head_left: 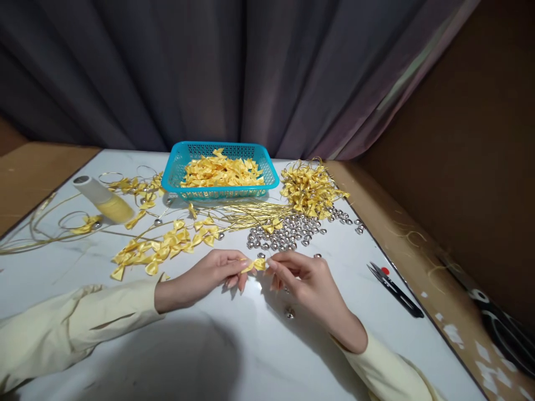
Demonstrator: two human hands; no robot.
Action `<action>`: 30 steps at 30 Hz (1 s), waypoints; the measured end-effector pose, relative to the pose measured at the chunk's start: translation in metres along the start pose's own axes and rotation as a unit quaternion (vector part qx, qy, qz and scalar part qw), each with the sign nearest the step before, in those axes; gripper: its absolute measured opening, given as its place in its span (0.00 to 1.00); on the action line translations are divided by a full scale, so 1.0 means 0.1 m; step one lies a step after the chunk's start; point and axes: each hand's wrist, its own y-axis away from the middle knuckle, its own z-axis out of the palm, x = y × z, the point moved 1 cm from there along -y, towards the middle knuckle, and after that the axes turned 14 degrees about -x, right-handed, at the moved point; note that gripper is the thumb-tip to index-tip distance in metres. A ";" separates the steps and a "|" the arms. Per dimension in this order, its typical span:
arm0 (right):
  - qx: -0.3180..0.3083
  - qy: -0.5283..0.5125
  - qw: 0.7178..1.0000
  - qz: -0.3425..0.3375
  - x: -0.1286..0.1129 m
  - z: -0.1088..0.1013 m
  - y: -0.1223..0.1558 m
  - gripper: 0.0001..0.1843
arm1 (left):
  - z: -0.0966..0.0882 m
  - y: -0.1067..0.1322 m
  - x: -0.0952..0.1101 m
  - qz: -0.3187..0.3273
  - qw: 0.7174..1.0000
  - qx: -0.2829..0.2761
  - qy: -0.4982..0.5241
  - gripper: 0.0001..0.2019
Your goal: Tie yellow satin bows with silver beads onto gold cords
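Pinch grip narrow at both ends, I observe the left hand point(228, 271) and right hand point(301, 278) holding a yellow bow point(257, 264) between them, over the white tabletop point(267, 356), just nearside of the clustered silver beads point(288, 231)

A basket point(273, 179) holding bows point(221, 172) stands at the back of the bench point(267, 362), a bottle point(108, 203) to its left, a bow heap point(311, 189) to its right. Beads point(288, 233) lie before the heap, snips point(397, 292) right of the right hand point(307, 278).
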 end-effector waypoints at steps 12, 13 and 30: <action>-0.078 0.063 0.995 0.017 0.08 0.11 0.01 0.14 | 0.02 0.00 0.02 -0.028 0.996 0.001 0.085 0.14; -0.077 0.063 0.995 0.015 0.07 0.11 0.01 0.14 | 0.02 0.00 0.02 -0.028 0.996 0.000 0.079 0.15; -0.068 0.084 0.994 -0.004 0.02 0.10 0.03 0.16 | 0.02 0.00 0.03 -0.020 0.998 -0.017 0.057 0.15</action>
